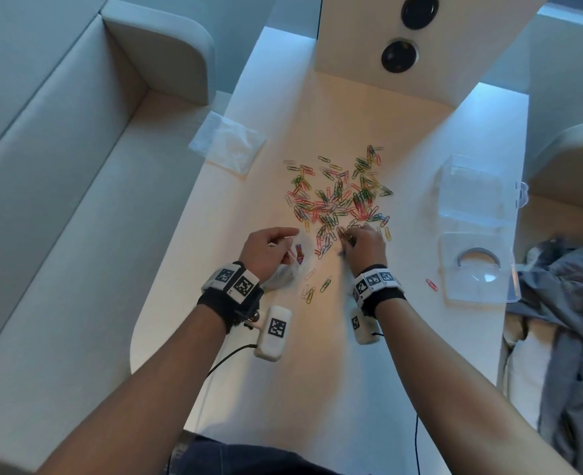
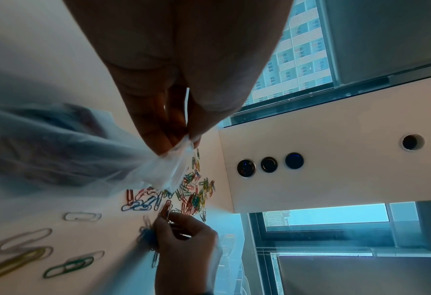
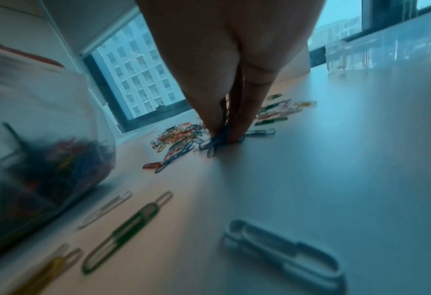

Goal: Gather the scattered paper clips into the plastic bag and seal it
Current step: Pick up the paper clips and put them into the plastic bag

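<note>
Coloured paper clips (image 1: 338, 197) lie scattered in a wide heap on the white table (image 1: 420, 337). My left hand (image 1: 269, 250) pinches the rim of a clear plastic bag (image 1: 288, 274) that holds several clips; in the left wrist view the fingertips (image 2: 158, 143) pinch the bag (image 2: 83, 151) film. At the heap's near edge, my right hand (image 1: 362, 243) pinches a small bunch of clips against the table. The right wrist view shows its fingertips (image 3: 237, 135) closed on blue clips (image 3: 218, 142), with the bag (image 3: 37, 139) at the left. Loose clips (image 1: 312, 289) lie between my wrists.
A clear plastic box (image 1: 472, 193) and its lid (image 1: 478, 265) sit at the table's right, with one red clip (image 1: 431, 284) beside them. A white tissue (image 1: 226, 142) lies on the left edge. A raised panel (image 1: 386, 53) with round sockets stands behind. Grey cloth (image 1: 564, 320) lies right.
</note>
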